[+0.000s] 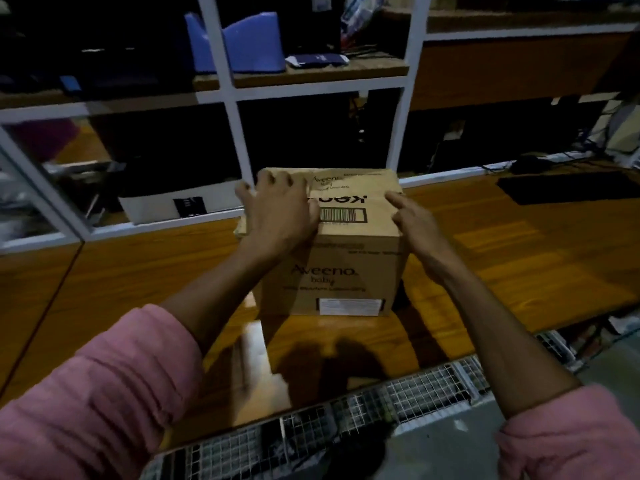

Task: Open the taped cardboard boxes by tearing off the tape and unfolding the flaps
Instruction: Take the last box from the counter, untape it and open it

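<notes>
head view looks down on a brown printed cardboard box point(341, 244) standing upright on a glossy orange-brown wooden surface point(502, 244), a little toward its far edge, flaps closed flat on top. the left hand point(280, 207) lies over the left part of the lid, fingers curled over the far-left top edge and thumb near the barcode label point(343, 215), so it grasps the box top and steadies it. the right hand point(420, 228) sits at the right top edge, released, with the fingers fairly straight and the forefinger pointing across the lid; whether it touches the cardboard i cannot tell. the picture is blurred and any clear tape along the seam cannot be made out.

the step in hand looks like finding a tape end to pick at. to do it well, the left hand should press down and hold the box square so it does not slide on the slick surface, while a right fingernail works under the tape end at the right edge. once a tab lifts, pulling low and along the seam, not straight up, should strip it in one piece and spare the flaps. behind the surface stands a white-framed shelf unit point(235, 95) with a blue plastic holder point(239, 43) on it.
</notes>
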`<state>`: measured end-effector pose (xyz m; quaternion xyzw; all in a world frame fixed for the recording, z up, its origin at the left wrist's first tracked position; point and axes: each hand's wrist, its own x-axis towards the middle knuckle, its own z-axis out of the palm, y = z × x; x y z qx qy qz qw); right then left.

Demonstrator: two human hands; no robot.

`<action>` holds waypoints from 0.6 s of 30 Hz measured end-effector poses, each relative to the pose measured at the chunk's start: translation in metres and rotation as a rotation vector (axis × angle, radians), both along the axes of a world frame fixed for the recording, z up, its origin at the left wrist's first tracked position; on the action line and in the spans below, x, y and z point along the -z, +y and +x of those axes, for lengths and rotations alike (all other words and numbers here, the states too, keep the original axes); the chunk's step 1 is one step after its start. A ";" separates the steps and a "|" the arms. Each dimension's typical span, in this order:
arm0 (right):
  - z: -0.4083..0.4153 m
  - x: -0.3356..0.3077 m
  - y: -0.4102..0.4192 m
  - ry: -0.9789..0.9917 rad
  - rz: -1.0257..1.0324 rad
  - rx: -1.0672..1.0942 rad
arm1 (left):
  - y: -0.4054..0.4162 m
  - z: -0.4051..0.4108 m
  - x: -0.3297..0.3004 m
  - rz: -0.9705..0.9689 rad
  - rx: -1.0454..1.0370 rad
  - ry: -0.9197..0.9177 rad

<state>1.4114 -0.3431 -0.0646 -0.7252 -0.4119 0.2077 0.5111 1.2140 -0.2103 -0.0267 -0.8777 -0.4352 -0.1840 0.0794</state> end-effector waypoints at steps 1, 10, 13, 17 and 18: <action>-0.005 -0.002 0.008 -0.003 -0.001 -0.032 | 0.011 -0.016 -0.001 -0.104 -0.096 0.022; -0.126 0.004 0.086 -0.031 -0.007 -0.272 | 0.039 -0.174 0.006 -0.338 -0.357 -0.205; -0.188 0.004 0.106 -0.023 -0.003 -0.334 | 0.048 -0.239 0.002 -0.360 -0.458 -0.183; -0.275 0.006 0.134 -0.026 0.007 -0.391 | 0.061 -0.328 -0.006 -0.319 -0.540 -0.176; -0.299 0.004 0.140 -0.039 0.015 -0.391 | 0.065 -0.352 -0.006 -0.320 -0.553 -0.181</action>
